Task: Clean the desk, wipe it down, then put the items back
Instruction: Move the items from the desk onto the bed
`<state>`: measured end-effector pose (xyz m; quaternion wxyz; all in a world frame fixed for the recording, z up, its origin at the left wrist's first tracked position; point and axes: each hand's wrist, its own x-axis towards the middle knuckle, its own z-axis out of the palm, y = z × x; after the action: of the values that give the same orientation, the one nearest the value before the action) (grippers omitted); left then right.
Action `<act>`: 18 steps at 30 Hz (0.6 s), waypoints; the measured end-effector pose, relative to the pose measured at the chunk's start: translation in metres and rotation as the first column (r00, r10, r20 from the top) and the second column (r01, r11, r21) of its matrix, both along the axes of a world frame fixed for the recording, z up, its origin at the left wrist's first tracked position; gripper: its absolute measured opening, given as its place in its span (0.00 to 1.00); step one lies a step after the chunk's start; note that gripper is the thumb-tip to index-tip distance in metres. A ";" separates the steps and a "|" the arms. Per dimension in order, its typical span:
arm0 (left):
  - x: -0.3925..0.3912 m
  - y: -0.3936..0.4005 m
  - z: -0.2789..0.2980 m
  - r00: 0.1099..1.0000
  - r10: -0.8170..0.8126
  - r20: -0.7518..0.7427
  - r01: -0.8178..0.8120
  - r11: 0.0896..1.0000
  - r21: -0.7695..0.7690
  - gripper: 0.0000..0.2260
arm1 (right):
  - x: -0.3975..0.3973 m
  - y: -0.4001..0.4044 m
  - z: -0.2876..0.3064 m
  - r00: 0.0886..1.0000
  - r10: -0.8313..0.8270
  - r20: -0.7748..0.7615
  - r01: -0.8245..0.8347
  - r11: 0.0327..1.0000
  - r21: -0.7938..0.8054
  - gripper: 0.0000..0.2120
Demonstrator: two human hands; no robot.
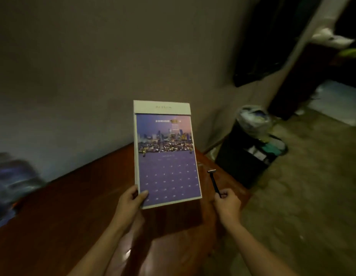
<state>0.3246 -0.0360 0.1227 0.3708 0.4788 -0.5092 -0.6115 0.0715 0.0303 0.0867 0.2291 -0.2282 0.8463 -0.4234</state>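
- Flat rectangular card calendar [166, 154]: white border and header strip, purple page; upper half printed with a city skyline at dusk, pinkish-violet sky, yellow lights; lower half a grid of small pale numerals (unreadable).
- Slim plastic razor [214, 181]: black handle, silvery-grey head.
- Wooden desk top [77, 212]: reddish-brown, faint lengthwise grain.
- Plaster wall [93, 66]: dull grey-beige, unpatterned.
- Square bin [244, 162]: black, with a whitish translucent bag on top.
- Floor [304, 196]: mottled olive-grey.
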 end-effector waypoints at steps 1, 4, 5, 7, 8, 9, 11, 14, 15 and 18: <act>-0.025 0.008 0.003 0.998 -0.068 0.003 0.068 0.998 -0.008 0.07 | -0.025 0.022 0.007 0.998 -0.057 -0.005 0.057 0.998 -0.015 0.02; -0.109 0.043 0.006 0.968 -0.251 -0.011 0.251 0.968 -0.009 0.08 | -0.102 0.100 0.017 0.975 -0.222 0.020 0.223 0.974 -0.052 0.04; -0.140 0.059 0.006 0.951 -0.308 -0.017 0.308 0.951 0.001 0.08 | -0.128 0.132 0.018 0.962 -0.269 0.033 0.270 0.962 -0.033 0.05; -0.207 0.095 0.009 0.909 -0.414 -0.052 0.415 0.909 0.023 0.07 | -0.180 0.202 0.022 0.927 -0.371 0.062 0.372 0.928 -0.010 0.06; -0.240 0.113 0.009 0.884 -0.462 -0.077 0.466 0.884 0.043 0.07 | -0.203 0.239 0.023 0.902 -0.427 0.062 0.428 0.904 -0.008 0.06; -0.273 0.132 0.009 0.859 -0.503 -0.096 0.510 0.858 0.062 0.07 | -0.223 0.278 0.026 0.873 -0.484 0.052 0.485 0.875 -0.002 0.06; -0.335 0.176 0.009 0.803 -0.583 -0.127 0.594 0.800 0.086 0.06 | -0.253 0.354 0.032 0.808 -0.588 0.011 0.588 0.809 0.016 0.03; -0.410 0.252 0.010 0.703 -0.699 -0.133 0.711 0.695 0.107 0.07 | -0.282 0.454 0.041 0.709 -0.703 -0.054 0.705 0.709 0.023 0.04; -0.432 0.276 0.011 0.664 -0.734 -0.142 0.748 0.653 0.123 0.07 | -0.288 0.483 0.044 0.672 -0.736 -0.078 0.740 0.673 0.023 0.03; -0.496 0.341 0.013 0.523 -0.841 -0.136 0.851 0.508 0.132 0.11 | -0.302 0.557 0.051 0.531 -0.838 -0.121 0.845 0.534 0.008 0.02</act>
<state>-0.1714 0.3051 0.1352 -0.0060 0.1847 -0.6095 -0.7710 -0.2303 0.5874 0.1376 -0.0396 0.1936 0.8754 -0.4411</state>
